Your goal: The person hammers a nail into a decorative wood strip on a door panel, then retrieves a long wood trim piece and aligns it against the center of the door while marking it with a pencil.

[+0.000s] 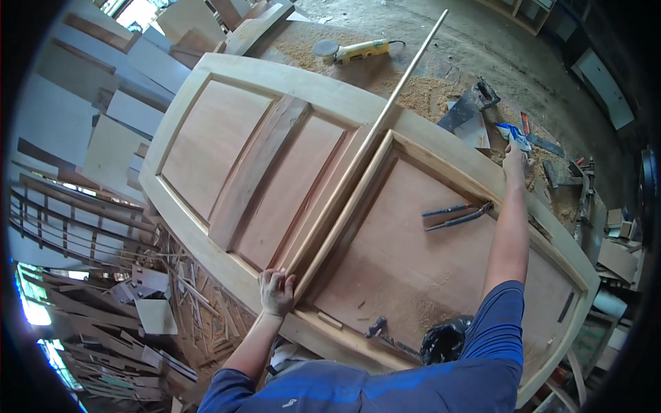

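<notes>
A large wooden door-like panel [392, 113] with framed recesses lies in front of me. Across it runs a long thin wood strip [406, 74], its far end jutting past the panel's far edge. My left hand [277, 292] is closed around the strip near the panel's close edge, fingers curled. With the arm stretched out, my right hand [515, 165] reaches over the far right edge. Its fingers are bent onto the near side of a crumpled blue and white packet [513, 135]; the fingertips are partly hidden. Pincers [458, 215] with dark handles lie in the right recess.
A hammer [377, 326] and a black plastic bag [444, 341] lie in the near part of the recess. Beyond the panel are a yellow angle grinder [365, 51], sawdust and a dark metal tool [468, 107]. Boards [124, 148] and scrap wood [200, 292] crowd the left.
</notes>
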{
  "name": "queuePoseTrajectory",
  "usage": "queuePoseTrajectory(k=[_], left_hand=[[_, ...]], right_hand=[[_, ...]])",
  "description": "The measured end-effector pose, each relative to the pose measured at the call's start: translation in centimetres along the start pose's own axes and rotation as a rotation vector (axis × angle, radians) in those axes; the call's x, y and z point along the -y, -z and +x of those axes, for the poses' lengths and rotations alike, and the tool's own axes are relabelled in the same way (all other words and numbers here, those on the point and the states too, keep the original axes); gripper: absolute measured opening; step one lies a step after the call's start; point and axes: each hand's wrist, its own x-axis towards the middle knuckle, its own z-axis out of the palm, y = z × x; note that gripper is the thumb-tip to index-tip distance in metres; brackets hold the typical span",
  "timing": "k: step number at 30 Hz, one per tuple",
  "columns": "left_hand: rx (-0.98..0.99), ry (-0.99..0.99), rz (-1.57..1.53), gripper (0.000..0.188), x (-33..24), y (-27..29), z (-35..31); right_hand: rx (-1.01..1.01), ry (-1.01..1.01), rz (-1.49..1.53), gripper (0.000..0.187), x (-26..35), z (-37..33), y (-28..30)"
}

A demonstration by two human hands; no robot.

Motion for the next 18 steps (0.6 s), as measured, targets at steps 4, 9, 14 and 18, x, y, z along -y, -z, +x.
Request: queuePoseTrajectory(k=[4, 9, 14, 18], left_hand=[[-0.042, -0.066, -0.06, 0.021, 0.2, -0.3, -0.3], [-0.036, -0.022, -0.019, 0.026, 1.2, -0.7, -1.3], [-0.016, -0.023, -0.019, 0.025, 0.7, -1.0, -1.4], [0.095, 0.039, -0.001, 0.031, -0.7, -1.2, 0.5]], right_hand=[[0.216, 0.006, 0.168, 0.023, -4.6, 0.8, -1.0], [0.297, -0.023, 0.194, 0.019, -3.0, 0.2, -0.8], [0.431, 0.012, 0.161, 0.025, -5.7, 2.6, -2.4], [0.558, -0.067, 0.156, 0.03, -7.3, 5.4, -6.1]])
